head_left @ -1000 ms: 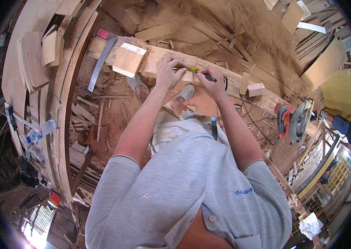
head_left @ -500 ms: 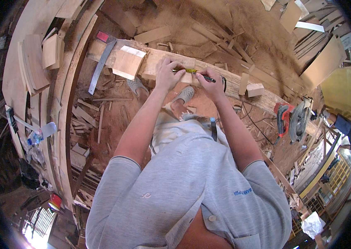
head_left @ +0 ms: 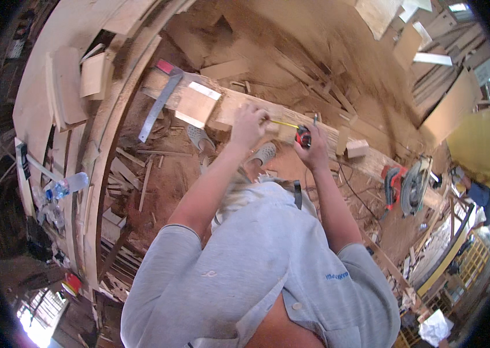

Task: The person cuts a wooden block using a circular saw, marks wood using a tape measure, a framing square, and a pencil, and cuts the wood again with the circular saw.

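A long rough plank (head_left: 230,98) lies across my front. My left hand (head_left: 248,126) is closed at the end of a yellow tape (head_left: 284,123) stretched above the plank, pinching it. My right hand (head_left: 311,148) grips the red-and-black tape measure (head_left: 303,137), with a thin dark pencil-like item (head_left: 315,120) sticking up from it. A light wooden block (head_left: 197,104) sits left of my hands, beside a metal square with a red handle (head_left: 168,87). A small wood block (head_left: 356,149) lies right of my right hand.
A red circular saw (head_left: 401,188) rests at the plank's right end, its cord hanging. Stacked boards (head_left: 65,87) and a plastic bottle (head_left: 74,182) are at left; offcuts strew the sawdusty floor. Another person (head_left: 477,197) is at far right, near a yellow panel (head_left: 480,145).
The view has shifted, so the scene sits lower and partly rightward. My right hand has moved away from my left and turned, showing the red tape case and more tape between the hands.
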The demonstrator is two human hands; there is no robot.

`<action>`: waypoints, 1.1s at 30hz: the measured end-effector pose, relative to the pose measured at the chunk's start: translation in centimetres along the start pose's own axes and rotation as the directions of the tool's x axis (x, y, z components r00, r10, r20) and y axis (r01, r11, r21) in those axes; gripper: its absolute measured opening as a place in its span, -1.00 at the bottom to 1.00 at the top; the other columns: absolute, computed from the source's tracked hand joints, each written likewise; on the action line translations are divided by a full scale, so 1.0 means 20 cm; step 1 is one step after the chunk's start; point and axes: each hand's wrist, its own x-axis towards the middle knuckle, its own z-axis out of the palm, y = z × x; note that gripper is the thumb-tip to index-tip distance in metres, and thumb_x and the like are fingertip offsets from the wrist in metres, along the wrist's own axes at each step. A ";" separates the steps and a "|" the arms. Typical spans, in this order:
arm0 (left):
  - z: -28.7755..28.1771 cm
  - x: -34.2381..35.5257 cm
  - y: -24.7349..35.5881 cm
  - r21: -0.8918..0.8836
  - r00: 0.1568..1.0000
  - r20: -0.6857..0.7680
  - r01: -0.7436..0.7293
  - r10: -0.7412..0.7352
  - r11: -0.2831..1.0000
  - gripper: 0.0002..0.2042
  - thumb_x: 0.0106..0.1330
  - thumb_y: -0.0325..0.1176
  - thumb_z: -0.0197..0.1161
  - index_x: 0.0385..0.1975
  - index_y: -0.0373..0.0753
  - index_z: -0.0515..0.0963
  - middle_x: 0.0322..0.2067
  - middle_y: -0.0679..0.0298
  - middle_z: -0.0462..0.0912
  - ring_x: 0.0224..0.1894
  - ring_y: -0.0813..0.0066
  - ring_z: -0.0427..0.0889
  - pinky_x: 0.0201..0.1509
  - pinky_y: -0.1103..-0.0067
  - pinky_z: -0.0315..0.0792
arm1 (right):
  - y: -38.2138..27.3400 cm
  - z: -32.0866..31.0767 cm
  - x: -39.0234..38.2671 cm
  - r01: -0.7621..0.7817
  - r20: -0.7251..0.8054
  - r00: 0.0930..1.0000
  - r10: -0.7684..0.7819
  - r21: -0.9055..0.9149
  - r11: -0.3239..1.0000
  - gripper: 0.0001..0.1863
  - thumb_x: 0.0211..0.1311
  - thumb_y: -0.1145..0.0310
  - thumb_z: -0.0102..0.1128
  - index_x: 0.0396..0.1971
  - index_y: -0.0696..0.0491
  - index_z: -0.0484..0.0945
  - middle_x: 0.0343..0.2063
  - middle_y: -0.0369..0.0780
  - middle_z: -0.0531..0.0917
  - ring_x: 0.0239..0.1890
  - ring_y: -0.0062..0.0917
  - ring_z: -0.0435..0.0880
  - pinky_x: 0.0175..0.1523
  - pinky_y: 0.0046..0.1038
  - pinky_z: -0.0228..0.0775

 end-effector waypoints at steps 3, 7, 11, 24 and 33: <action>-0.27 0.05 0.26 -0.150 0.972 -0.118 -0.219 0.202 0.964 -0.82 0.25 -0.30 0.55 -0.19 -0.09 0.75 -0.05 0.28 0.69 0.11 0.12 0.58 0.25 0.24 0.44 | -0.10 -0.06 0.04 0.075 -0.057 0.996 -0.068 0.120 0.990 -0.36 0.00 0.26 0.56 0.13 0.11 0.57 -0.05 0.01 0.70 0.03 -0.04 0.71 0.19 -0.08 0.56; -1.06 0.08 0.70 -0.409 0.803 -0.528 -0.526 0.277 0.746 -0.79 0.18 -0.42 0.59 -0.27 -0.24 0.68 -0.19 0.15 0.72 -0.22 0.21 0.69 -0.13 0.33 0.53 | -0.37 -0.09 0.18 -0.077 0.053 0.997 0.063 0.326 0.942 -0.38 0.06 0.21 0.61 0.09 0.14 0.59 -0.12 -0.07 0.72 -0.10 -0.29 0.76 0.07 -0.30 0.62; -1.65 -0.02 0.86 -0.607 0.705 -0.665 -0.703 0.248 0.371 -0.81 0.20 -0.40 0.58 -0.29 -0.25 0.69 -0.23 0.16 0.72 -0.25 0.25 0.69 -0.16 0.35 0.52 | -0.77 0.02 0.45 -0.123 0.063 0.992 0.106 0.506 0.854 -0.41 0.10 0.26 0.62 0.10 0.16 0.60 -0.14 -0.10 0.74 -0.12 -0.33 0.76 0.07 -0.32 0.61; -2.34 -0.06 0.38 -0.698 0.717 -0.694 -0.693 0.067 0.179 -0.83 0.29 -0.36 0.54 -0.36 -0.28 0.69 -0.36 0.21 0.72 -0.34 0.36 0.67 -0.27 0.42 0.49 | -1.94 0.76 1.35 0.476 -0.187 0.880 -0.438 0.354 0.805 -0.44 0.10 0.30 0.63 0.09 0.13 0.62 -0.08 -0.09 0.74 -0.04 -0.29 0.77 0.12 -0.27 0.61; -2.70 0.09 0.03 -0.735 0.751 -0.659 -0.654 0.038 0.179 -0.80 0.35 -0.33 0.51 -0.41 -0.30 0.69 -0.46 0.24 0.72 -0.40 0.44 0.66 -0.34 0.47 0.46 | -2.50 1.12 2.11 0.421 -0.226 0.889 -0.398 0.061 0.905 -0.40 0.09 0.09 0.57 0.07 0.07 0.60 -0.05 -0.05 0.71 0.06 -0.09 0.69 0.22 -0.08 0.54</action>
